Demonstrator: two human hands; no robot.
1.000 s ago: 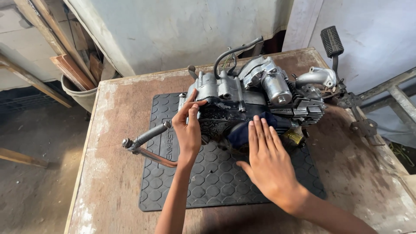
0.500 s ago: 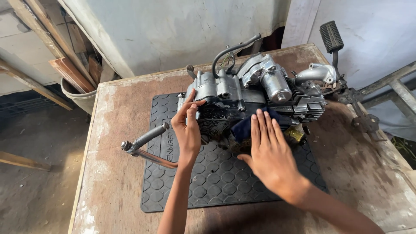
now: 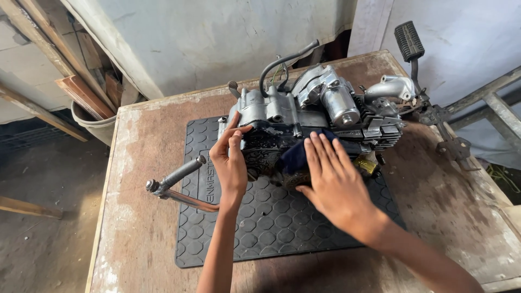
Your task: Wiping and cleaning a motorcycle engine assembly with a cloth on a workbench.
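Observation:
A grey metal motorcycle engine (image 3: 320, 108) lies on a black rubber mat (image 3: 255, 228) on a worn wooden table (image 3: 135, 217). My left hand (image 3: 230, 163) grips the engine's left end, fingers on the casing. My right hand (image 3: 331, 182) lies flat, fingers together, pressing a dark blue cloth (image 3: 296, 154) against the engine's dark open side. A kick lever (image 3: 176, 176) sticks out to the left of the engine.
A pedal with a black rubber pad (image 3: 408, 40) rises at the table's far right corner. A bucket (image 3: 97, 127) and wooden planks (image 3: 81, 92) stand left of the table against the wall. Metal framing (image 3: 499, 103) is on the right.
My right hand with the cloth has slid slightly up and towards the engine's side. The left hand stays on the casing. The view has shifted a little.

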